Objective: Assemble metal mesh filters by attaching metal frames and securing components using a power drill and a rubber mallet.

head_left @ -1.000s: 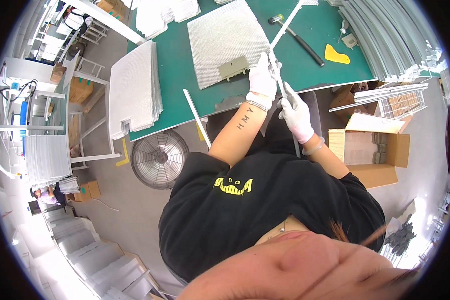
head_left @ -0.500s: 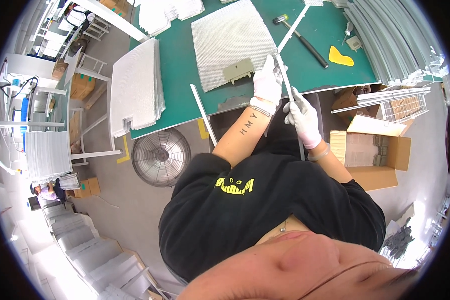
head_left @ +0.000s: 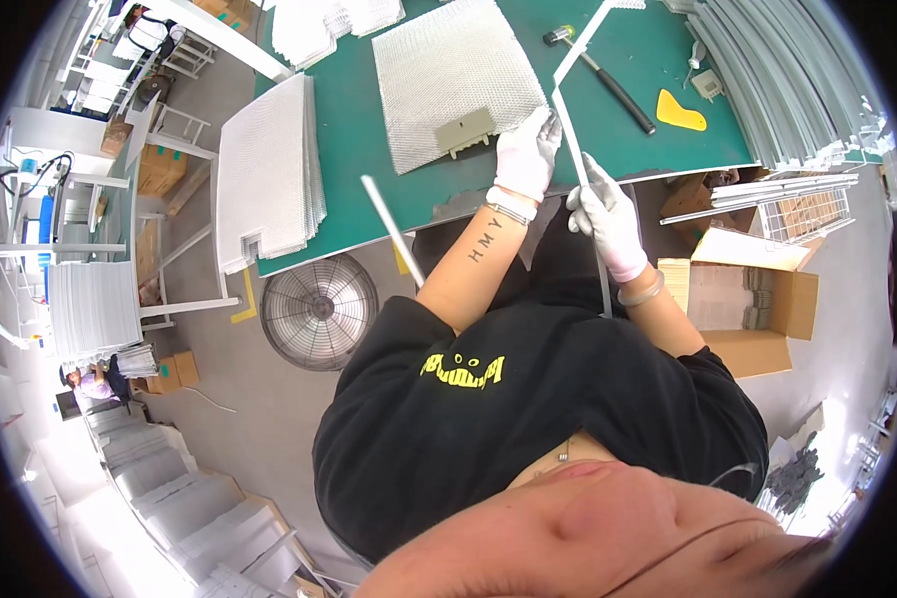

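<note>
Both my hands wear white gloves. My left hand (head_left: 528,151) grips a long thin white metal strip (head_left: 572,140) near its bend at the green table's (head_left: 369,179) front edge. Just below, my right hand (head_left: 606,211) is closed around the same strip, whose lower part runs down past my wrist. The strip's upper part angles up over the table toward the far side. Left of my left hand lies a square sheet of silver mesh (head_left: 448,75) with a small beige latch piece (head_left: 465,130) on its near edge.
A stack of mesh sheets (head_left: 269,169) sits at the table's left end. A hammer (head_left: 608,75), a yellow scraper (head_left: 680,112) and long metal strips (head_left: 777,70) lie at the right. An open cardboard box (head_left: 747,299) stands right; a floor fan (head_left: 317,311) below.
Both hands have slid the strip slightly left and farther over the table's front edge; the strip's bend now sits between my two gloves. The mesh and tools have not moved.
</note>
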Demonstrator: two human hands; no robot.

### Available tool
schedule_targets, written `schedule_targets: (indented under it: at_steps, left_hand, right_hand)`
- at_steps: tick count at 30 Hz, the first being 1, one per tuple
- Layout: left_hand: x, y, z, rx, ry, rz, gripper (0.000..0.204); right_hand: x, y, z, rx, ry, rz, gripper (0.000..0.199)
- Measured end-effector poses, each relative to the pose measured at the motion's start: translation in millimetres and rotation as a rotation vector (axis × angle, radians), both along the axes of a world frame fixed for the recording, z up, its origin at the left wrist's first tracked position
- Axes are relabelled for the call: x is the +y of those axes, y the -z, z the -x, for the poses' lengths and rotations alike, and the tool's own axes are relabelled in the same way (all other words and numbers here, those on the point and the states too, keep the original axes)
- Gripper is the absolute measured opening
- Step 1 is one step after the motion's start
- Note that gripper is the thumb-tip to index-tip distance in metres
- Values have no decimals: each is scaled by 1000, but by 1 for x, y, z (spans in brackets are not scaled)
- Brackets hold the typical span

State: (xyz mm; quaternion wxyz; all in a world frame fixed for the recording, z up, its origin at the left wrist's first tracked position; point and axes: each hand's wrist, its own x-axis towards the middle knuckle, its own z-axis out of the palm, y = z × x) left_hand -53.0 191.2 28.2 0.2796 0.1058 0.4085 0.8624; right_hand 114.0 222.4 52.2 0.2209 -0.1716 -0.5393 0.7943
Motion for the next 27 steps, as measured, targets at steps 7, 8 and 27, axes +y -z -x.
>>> schedule_targets:
  at_steps: [7,8,27]
  left_hand:
    - [-1,4,9,-233,5,-170,11]
    - [-5,0,9,-233,9,-170,11]
    - [-8,20,23,448,166,109,21]
  right_hand:
    - [-3,9,6,-70,22,21,57]
    - [-3,10,6,-60,-2,38,57]
    - [-4,0,8,-36,-50,115,63]
